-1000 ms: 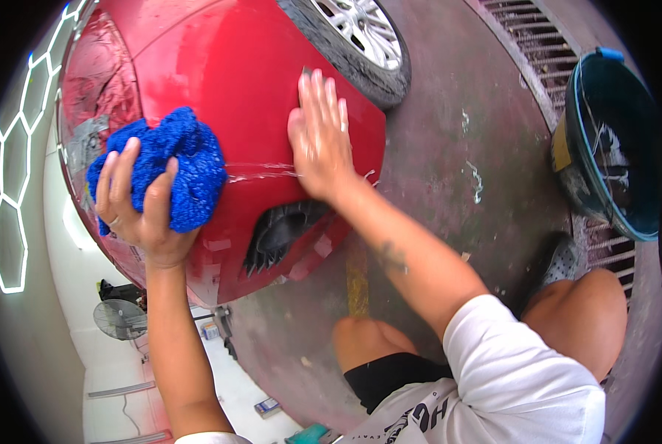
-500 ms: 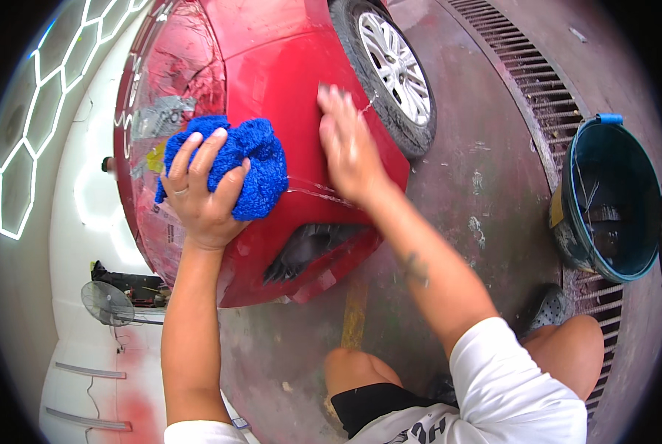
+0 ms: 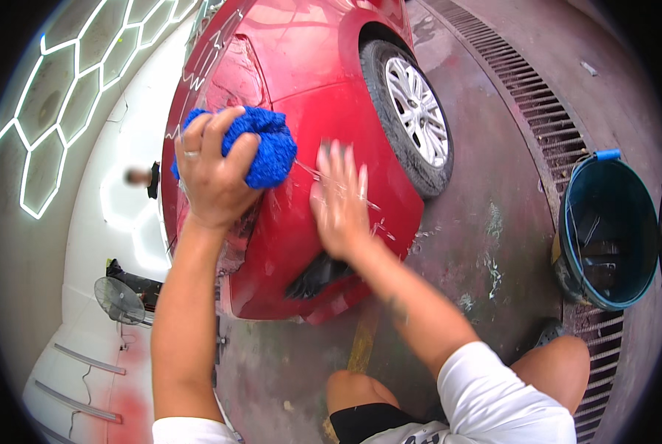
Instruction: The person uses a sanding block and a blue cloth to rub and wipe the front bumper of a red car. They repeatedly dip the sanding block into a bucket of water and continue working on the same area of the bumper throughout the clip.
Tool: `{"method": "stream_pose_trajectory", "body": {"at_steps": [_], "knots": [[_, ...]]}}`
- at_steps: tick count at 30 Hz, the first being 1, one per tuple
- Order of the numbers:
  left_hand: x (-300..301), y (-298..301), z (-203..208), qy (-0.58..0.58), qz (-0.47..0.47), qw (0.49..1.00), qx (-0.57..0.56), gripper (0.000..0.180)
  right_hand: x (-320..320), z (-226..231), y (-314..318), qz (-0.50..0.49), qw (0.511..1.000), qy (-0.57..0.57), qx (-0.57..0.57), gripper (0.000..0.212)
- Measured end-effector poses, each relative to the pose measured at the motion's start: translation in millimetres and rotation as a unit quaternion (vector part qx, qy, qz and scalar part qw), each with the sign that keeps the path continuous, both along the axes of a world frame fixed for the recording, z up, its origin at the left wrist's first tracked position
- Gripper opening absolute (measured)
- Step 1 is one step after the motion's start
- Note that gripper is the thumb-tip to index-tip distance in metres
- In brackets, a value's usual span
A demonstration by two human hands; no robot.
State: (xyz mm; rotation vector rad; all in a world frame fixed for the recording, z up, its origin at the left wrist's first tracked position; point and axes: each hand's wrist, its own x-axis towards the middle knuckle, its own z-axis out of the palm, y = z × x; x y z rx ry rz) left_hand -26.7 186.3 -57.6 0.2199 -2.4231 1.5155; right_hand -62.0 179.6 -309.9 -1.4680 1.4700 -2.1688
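My left hand point(image 3: 220, 170) grips a bunched blue microfiber cloth point(image 3: 270, 152), held over the corner of a red car's bumper. Whether the cloth touches the paint I cannot tell. Lower and to the right, my right hand point(image 3: 338, 200) lies flat on the red bumper point(image 3: 386, 200), its fingers stretched and slightly apart; motion blurs it a little. Streaks of water run and splash over the paint around its fingers. Below that hand sits a dark recess point(image 3: 316, 277) in the bumper, partly covered by my wrist. Masking film point(image 3: 235, 78) covers the headlight area behind the cloth.
A silver-rimmed wheel point(image 3: 416, 111) stands right of the bumper. At far right, a dark teal bucket point(image 3: 611, 296) with some water in it stands beside a floor drain grate point(image 3: 523, 89). A fan point(image 3: 119, 300) is at the left. Another person point(image 3: 152, 177) shows beyond the car.
The view has shifted, so the car sits further right and lower. My right hand has slid down the bumper, with more water splashing. My left hand still holds the cloth.
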Motion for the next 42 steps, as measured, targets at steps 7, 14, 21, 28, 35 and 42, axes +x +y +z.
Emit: {"method": "stream_pose_trajectory", "body": {"at_steps": [7,14,21,28,35,42], "knots": [[-26,-42,56,0.001,-0.012,0.999,-0.045,0.036,-2,9,16,0.070,0.997,0.038,-0.009,0.067],[-11,-74,42,0.074,0.023,0.997,0.004,0.035,5,41,22,0.060,0.997,0.054,-0.001,0.069],[-4,-81,29,0.128,-0.003,0.991,0.026,0.040,-48,71,-37,0.021,0.997,0.073,0.004,0.061],[-7,-76,32,0.125,0.000,0.991,0.041,0.046,4,27,46,0.107,0.988,0.114,0.000,0.070],[-8,-78,28,0.136,-0.011,0.989,0.049,0.043,-102,94,-69,0.060,0.992,0.059,0.092,0.055],[-13,-74,32,0.168,-0.032,0.984,0.046,0.037,-191,14,-34,0.027,0.996,0.046,0.073,0.051]]}}
